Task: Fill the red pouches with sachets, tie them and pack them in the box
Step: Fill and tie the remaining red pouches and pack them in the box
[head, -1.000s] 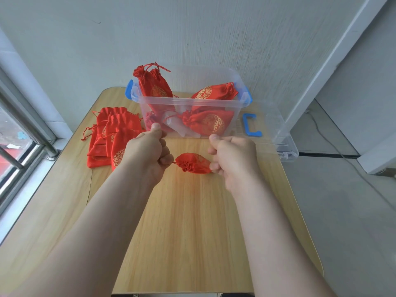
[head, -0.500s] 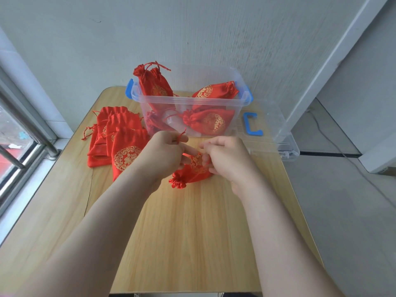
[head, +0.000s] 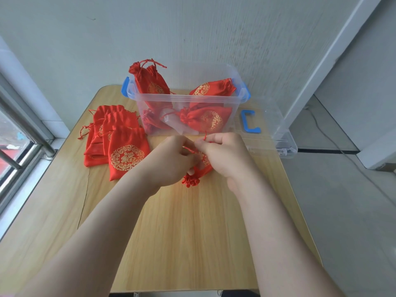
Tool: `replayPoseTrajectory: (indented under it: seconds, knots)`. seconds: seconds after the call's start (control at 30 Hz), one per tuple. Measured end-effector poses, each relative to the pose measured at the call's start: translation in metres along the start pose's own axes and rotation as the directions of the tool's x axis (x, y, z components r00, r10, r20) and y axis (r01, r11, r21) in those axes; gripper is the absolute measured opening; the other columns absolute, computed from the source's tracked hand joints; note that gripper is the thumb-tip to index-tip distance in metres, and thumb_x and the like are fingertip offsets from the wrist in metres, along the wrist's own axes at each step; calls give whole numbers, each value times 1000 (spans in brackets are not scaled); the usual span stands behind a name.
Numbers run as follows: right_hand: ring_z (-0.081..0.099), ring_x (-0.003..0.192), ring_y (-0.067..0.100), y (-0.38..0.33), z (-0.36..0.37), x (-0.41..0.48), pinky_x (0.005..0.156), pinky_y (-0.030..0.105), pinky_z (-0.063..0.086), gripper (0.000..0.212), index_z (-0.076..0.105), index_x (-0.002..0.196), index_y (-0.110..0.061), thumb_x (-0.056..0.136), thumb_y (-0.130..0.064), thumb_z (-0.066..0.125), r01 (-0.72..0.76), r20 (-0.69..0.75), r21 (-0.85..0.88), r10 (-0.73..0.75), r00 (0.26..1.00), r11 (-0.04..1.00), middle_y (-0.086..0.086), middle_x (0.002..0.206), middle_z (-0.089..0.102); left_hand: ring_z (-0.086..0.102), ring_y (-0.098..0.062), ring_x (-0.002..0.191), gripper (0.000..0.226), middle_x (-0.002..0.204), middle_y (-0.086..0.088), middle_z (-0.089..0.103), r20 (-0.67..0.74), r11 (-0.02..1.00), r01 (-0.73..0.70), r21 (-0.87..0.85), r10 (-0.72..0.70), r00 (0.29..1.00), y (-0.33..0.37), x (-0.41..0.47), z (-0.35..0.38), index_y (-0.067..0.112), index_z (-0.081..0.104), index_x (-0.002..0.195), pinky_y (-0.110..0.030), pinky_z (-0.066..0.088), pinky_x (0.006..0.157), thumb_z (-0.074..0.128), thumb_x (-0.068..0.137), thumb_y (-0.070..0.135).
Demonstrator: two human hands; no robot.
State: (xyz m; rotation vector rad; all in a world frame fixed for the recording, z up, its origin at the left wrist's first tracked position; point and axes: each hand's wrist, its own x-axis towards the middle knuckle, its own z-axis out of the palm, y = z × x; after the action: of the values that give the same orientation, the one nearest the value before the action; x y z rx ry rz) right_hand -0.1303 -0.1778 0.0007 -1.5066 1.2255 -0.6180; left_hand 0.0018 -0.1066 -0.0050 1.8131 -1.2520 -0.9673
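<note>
Pouch [head: 192, 179] now beneath both hands [head: 171, 159] [head: 225, 155]

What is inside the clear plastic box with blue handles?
Tied red pouches with gold print lie in the clear plastic box; something whitish shows between them. Their contents are covered.

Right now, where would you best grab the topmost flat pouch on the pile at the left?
I'd pinch the flat pouch at its near bottom edge, coming from the front: it lies atop the pile, and that end is nearest and uncovered.
</note>
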Motion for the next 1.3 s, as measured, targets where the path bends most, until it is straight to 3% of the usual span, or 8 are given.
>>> replayPoseTrajectory:
  seconds: [0.17,0.37,0.47,0.57,0.77,0.9,1.03,1.3]
  knots:
    - [60,71,5,0,-3,0,48,4,42,16,78,91,-15,102,-25,71,-2,-30,-32,1,1000,999,-2,84,71,70,-14,72,15,82,-4,80,-36,992,106,-65,-109,993,-2,3,-1,2,73,96,-33,58,72,61,103,9]
    - [46,76,19,-5,-5,2,71,34,38,36,64,118,11,97,-12,46,-62,-11,-151,61,998,987,4,84,49,67,-12,68,10,79,2,81,-47,980,180,-83,-184,982,-3,3,-2,9,67,102,-23,44,54,58,105,13]
    - [52,77,20,-5,-8,2,74,36,42,38,64,124,7,97,-9,43,-48,-79,-81,41,996,996,6,82,52,66,-13,70,12,81,2,81,-38,981,181,-65,-183,982,-2,2,-3,9,69,100,-24,42,57,59,104,13]
    - [62,70,11,-12,-11,0,73,30,48,32,72,117,-14,96,-6,49,19,-18,19,-19,1000,1000,-3,67,65,65,-10,68,11,83,2,81,-4,984,173,-44,-174,985,-1,1,-4,8,72,100,-23,42,58,63,101,15]
    - [62,67,-8,-11,-16,0,80,25,45,23,71,117,-23,105,-10,57,136,91,53,-141,986,989,-4,88,81,64,-7,69,11,85,2,81,101,993,110,39,-113,988,1,-2,-10,12,78,95,-11,42,53,68,98,16]
    - [61,68,3,-8,-15,1,62,16,48,24,73,117,-21,104,-8,57,105,93,84,-112,989,991,-1,92,82,62,-6,71,14,88,5,81,155,995,74,59,-83,984,4,-4,-11,15,82,94,-7,42,55,68,97,15]
    - [63,70,7,-6,-14,2,55,14,48,26,72,117,-20,103,-5,56,89,84,117,-99,992,989,0,92,83,61,-6,72,15,86,2,80,174,996,52,68,-63,983,6,-4,-12,17,84,85,-17,44,65,72,93,20]
    - [73,84,6,-3,-10,4,74,26,55,31,72,115,-30,95,-7,67,121,-22,67,-119,993,990,-4,100,80,59,-8,71,18,88,2,82,117,997,76,6,-76,990,3,-3,-12,16,85,87,-17,44,62,73,98,25]
